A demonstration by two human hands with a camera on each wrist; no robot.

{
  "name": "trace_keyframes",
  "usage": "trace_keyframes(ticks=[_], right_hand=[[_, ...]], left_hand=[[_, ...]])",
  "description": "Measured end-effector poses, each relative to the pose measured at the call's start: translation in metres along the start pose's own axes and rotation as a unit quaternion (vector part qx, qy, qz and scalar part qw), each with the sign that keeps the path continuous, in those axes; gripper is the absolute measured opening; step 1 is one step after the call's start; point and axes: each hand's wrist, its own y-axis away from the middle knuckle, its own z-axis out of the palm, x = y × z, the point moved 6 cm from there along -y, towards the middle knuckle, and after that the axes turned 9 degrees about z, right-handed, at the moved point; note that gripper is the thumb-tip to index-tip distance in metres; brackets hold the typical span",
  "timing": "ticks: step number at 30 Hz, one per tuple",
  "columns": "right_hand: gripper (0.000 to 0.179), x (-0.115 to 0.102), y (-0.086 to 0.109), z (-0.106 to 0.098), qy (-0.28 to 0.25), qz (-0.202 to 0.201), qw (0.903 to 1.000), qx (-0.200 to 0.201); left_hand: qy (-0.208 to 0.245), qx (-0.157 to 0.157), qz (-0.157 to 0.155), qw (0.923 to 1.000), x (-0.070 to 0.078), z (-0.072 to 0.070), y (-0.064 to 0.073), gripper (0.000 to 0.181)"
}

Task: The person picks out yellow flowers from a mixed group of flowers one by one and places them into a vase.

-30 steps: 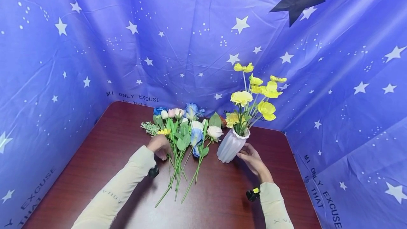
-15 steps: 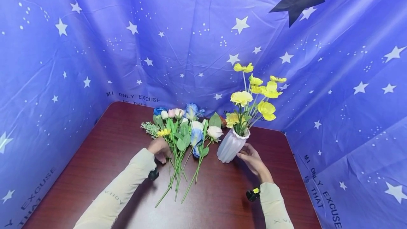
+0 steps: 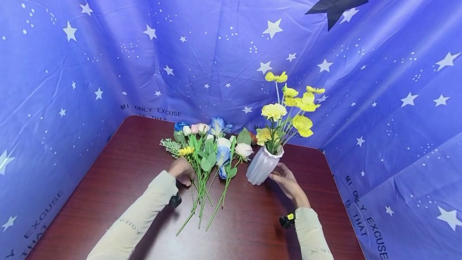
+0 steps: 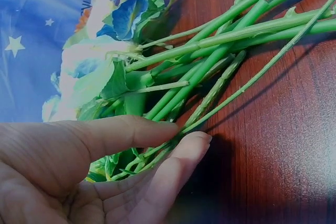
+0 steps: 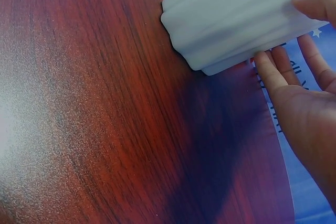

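My left hand [image 3: 182, 171] is at the left side of a pile of artificial flowers [image 3: 207, 159] on the table. In the left wrist view, the thumb and a finger pinch a thin green stem [image 4: 252, 85] beside the thicker stems [image 4: 210, 72]. A small yellow flower [image 3: 186, 151] lies just beyond this hand. My right hand [image 3: 288, 183] holds a white fluted vase [image 3: 264, 165] low on its right side, with the thumb [image 5: 315, 4] and fingertips on its wall. Yellow flowers [image 3: 302, 125] stand in the vase, which leans to the right in the head view.
Blue, white and pink blooms in the pile point to the back edge of the dark red wooden table [image 3: 119, 163], stems toward the front. An orange flower [image 3: 253, 138] shows behind the vase. A blue star-printed curtain [image 3: 216, 51] surrounds the table.
My left hand has shifted very slightly toward the front, beside the stems. My right hand, the vase and the flower pile look the same.
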Motion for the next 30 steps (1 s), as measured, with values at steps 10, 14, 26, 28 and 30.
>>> trace_keyframes(ticks=[10,14,26,28,30], right_hand=[[0.046,0.000,0.000,0.000,0.003,0.003,1.0000,0.002],[0.046,0.001,0.000,0.000,0.002,0.006,1.0000,0.007],[0.043,0.002,-0.001,-0.001,0.005,0.003,1.0000,0.003],[0.043,0.002,-0.001,-0.001,0.004,0.002,1.0000,0.001],[0.043,0.003,-0.001,-0.002,0.004,0.001,1.0000,0.001]], left_hand=[[0.015,0.006,0.013,0.9998,0.006,-0.003,0.018,0.019],[0.012,-0.011,0.019,0.9997,0.006,-0.002,0.019,0.019],[0.003,-0.032,0.010,0.9994,-0.041,0.006,-0.091,0.012],[0.006,-0.038,0.001,0.9993,-0.079,0.015,-0.172,0.012],[-0.005,-0.033,-0.003,0.9994,-0.076,0.013,-0.167,0.012]])
